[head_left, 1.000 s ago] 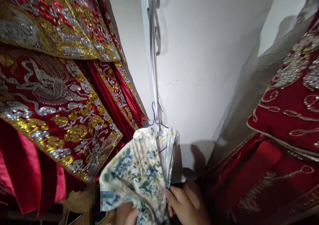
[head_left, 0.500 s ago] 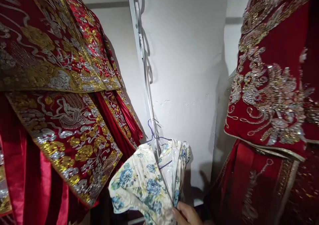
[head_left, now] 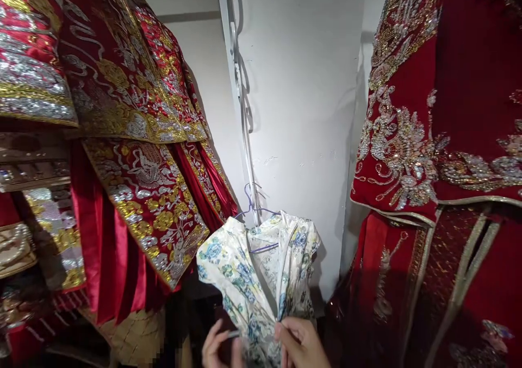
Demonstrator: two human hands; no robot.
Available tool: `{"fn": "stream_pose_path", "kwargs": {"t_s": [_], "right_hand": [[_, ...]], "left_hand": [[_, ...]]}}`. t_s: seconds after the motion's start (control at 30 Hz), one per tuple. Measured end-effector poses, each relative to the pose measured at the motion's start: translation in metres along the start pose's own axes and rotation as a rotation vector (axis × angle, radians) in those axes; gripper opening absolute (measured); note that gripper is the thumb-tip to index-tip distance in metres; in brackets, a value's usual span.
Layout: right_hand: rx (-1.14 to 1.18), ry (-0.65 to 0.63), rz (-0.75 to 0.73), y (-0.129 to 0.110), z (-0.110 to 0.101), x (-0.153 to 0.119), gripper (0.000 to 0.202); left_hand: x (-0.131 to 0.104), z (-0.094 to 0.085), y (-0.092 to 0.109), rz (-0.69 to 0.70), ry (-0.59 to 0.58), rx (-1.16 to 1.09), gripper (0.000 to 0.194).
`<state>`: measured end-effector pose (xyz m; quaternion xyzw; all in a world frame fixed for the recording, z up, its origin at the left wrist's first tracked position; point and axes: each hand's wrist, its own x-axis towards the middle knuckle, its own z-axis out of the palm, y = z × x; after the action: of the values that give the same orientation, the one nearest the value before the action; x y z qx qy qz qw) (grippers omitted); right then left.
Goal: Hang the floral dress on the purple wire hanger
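A white dress (head_left: 234,270) with a blue, green and yellow floral print hangs on a purple wire hanger (head_left: 264,247), its front gaping in a V. My right hand (head_left: 304,342) pinches the front edge of the dress at the bottom of this opening. To the left, my left hand (head_left: 220,349) is beside the lower part of the dress, its fingers curved and apart, slightly blurred. A small pale glint shows at its fingertips; I cannot make out what it is. The lower end of the dress runs out of the picture.
The hanger hooks onto a white metal rail (head_left: 247,156) against a pale wall (head_left: 302,96). Red garments (head_left: 155,183) with gold and silver embroidery hang at the left. A red beaded garment (head_left: 402,161) hangs at the right. A woven basket-like surface (head_left: 138,335) shows low at the left.
The view has shifted, showing more on both sides. My left hand has come into sight beside the dress. My right hand keeps its pinch, and the dress front hangs straighter and more spread.
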<state>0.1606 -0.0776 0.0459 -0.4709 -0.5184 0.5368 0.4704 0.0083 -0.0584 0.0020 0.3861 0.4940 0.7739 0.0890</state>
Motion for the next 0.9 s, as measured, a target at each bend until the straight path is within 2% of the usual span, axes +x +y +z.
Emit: {"fn": "stream_pose_path", "kwargs": {"t_s": [0.03, 0.07, 0.1, 0.17, 0.2, 0.27, 0.33, 0.4, 0.43, 0.53, 0.67, 0.73, 0.8, 0.9], "right_hand": [[0.002, 0.004, -0.011, -0.005, 0.002, -0.002, 0.070], [0.008, 0.013, -0.030, -0.009, 0.004, -0.004, 0.070], [0.018, 0.021, -0.050, -0.012, 0.006, -0.004, 0.070], [0.051, 0.020, -0.071, -0.015, 0.009, -0.004, 0.067], [0.067, 0.013, -0.073, -0.016, 0.010, -0.002, 0.065], [0.096, 0.009, -0.063, -0.016, 0.011, 0.005, 0.059], [0.127, 0.010, -0.034, -0.021, 0.009, 0.018, 0.053], [0.166, 0.027, -0.004, -0.036, 0.005, 0.036, 0.046], [0.186, 0.043, 0.004, -0.047, 0.001, 0.048, 0.042], [0.281, 0.189, -0.097, -0.090, -0.007, 0.088, 0.033], [0.335, 0.259, -0.203, -0.138, -0.011, 0.126, 0.028], [0.268, 0.237, -0.261, -0.146, -0.010, 0.129, 0.030], [0.178, 0.182, -0.308, -0.143, -0.009, 0.123, 0.033], [0.091, 0.141, -0.339, -0.133, -0.009, 0.111, 0.034]], "left_hand": [[-0.011, 0.005, 0.006, 0.077, -0.069, 0.006, 0.034], [-0.021, 0.011, 0.011, 0.093, -0.156, 0.001, 0.035], [-0.030, 0.017, 0.014, 0.052, -0.250, -0.009, 0.038], [-0.043, 0.028, 0.017, -0.073, -0.431, -0.032, 0.030], [-0.045, 0.031, 0.016, -0.119, -0.504, -0.043, 0.025], [-0.043, 0.032, 0.011, -0.132, -0.593, -0.058, 0.031], [-0.036, 0.027, 0.005, -0.093, -0.634, -0.050, 0.035], [-0.029, 0.021, -0.003, -0.062, -0.670, -0.011, 0.031], [-0.026, 0.019, -0.006, -0.053, -0.690, 0.014, 0.030], [-0.026, 0.019, -0.019, -0.063, -0.733, 0.083, 0.030], [-0.036, 0.024, -0.037, -0.141, -0.746, 0.116, 0.033], [-0.040, 0.025, -0.041, -0.181, -0.735, 0.113, 0.035], [-0.038, 0.025, -0.037, -0.220, -0.725, 0.091, 0.033], [-0.015, 0.032, -0.011, -0.257, -0.698, 0.008, 0.035]]}}
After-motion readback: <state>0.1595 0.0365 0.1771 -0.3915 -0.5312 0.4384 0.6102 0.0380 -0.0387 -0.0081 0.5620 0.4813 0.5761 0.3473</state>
